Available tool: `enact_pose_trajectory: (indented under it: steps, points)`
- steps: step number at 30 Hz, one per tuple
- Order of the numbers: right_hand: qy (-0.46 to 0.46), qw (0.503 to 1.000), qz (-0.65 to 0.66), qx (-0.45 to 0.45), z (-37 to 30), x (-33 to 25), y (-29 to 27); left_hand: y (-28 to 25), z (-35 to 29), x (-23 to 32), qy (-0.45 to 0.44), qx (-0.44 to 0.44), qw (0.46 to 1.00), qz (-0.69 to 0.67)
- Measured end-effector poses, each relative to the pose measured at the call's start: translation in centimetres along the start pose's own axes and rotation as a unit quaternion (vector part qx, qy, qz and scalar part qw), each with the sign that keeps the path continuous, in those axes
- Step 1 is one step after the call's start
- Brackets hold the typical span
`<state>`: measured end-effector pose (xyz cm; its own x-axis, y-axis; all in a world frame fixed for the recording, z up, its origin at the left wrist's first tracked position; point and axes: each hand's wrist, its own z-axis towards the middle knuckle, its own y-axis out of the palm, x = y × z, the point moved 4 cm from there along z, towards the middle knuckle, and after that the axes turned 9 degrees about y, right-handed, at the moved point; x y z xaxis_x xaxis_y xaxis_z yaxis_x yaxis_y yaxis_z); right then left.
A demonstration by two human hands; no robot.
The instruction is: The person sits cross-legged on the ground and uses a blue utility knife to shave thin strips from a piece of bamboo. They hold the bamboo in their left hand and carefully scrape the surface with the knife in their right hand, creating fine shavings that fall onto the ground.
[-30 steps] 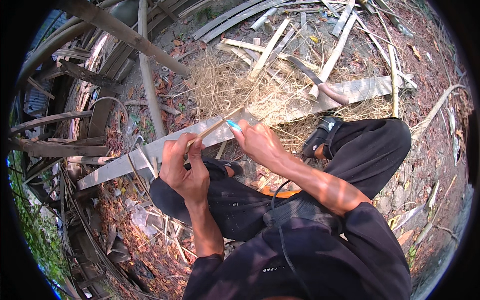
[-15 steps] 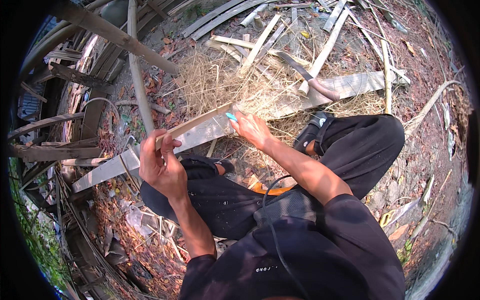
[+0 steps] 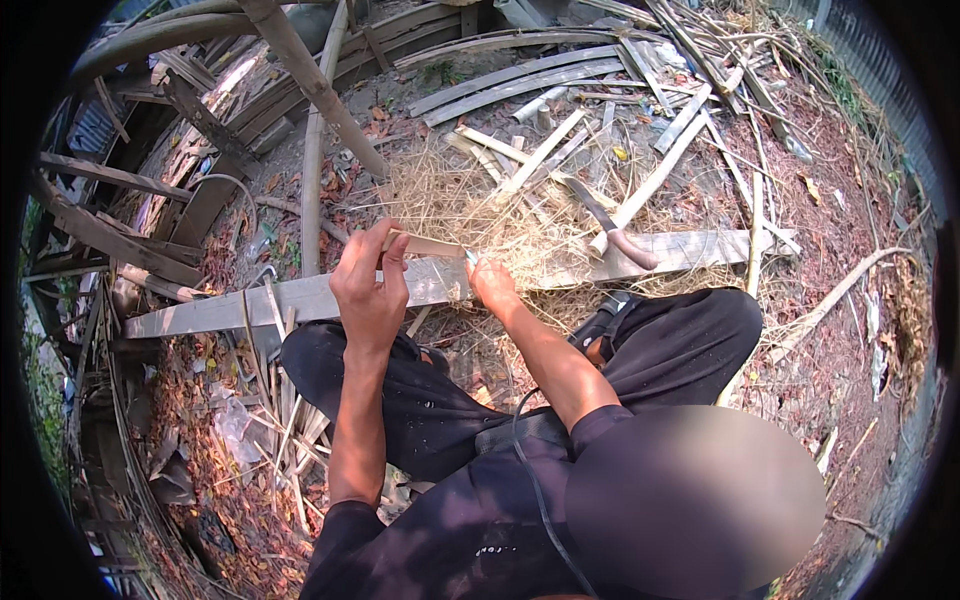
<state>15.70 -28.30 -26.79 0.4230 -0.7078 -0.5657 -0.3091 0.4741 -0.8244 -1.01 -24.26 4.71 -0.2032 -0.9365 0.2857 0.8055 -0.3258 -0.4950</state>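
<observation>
My left hand (image 3: 368,290) is closed on one end of a thin, pale bamboo or wood strip (image 3: 432,246), raised above a long grey plank (image 3: 335,297). My right hand (image 3: 492,284) is closed at the strip's other end. Between its fingers shows the tip of a small turquoise thing (image 3: 471,257), mostly hidden, whose kind I cannot make out. It is close to the strip; whether they touch is unclear. A machete with a curved dark blade and brown wooden handle (image 3: 632,248) rests across the plank to the right.
Pale shavings (image 3: 450,190) are heaped beyond the plank. Split bamboo pieces (image 3: 540,155) lie behind them. On the left, a slanting pole (image 3: 325,90) and stacked old timber (image 3: 120,235) stand close. Thin strips (image 3: 290,440) and clear plastic (image 3: 235,430) lie beside my left leg.
The view has shifted, so the plank and shavings sit lower. The strip has swung from a slant to nearly level, and my hands are closer together.
</observation>
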Motion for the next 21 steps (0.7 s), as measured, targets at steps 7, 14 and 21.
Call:
enact_pose_trajectory:
  steps: [7, 14, 21]
  points:
    - [0.264, 0.785, 0.403, -0.390, -2.9, -0.3, -5.0, -1.7, 0.0, -1.8, -0.049, 0.008, 0.999, -0.007]
    - [0.245, 0.726, 0.517, -0.381, -3.3, 2.6, -2.8, 0.2, 0.8, -0.9, 0.007, -0.028, 1.000, 0.004]
    - [0.067, 0.983, 0.160, -0.057, -4.8, -2.4, -8.0, -0.7, 1.4, -0.9, -0.007, -0.026, 0.999, 0.030]
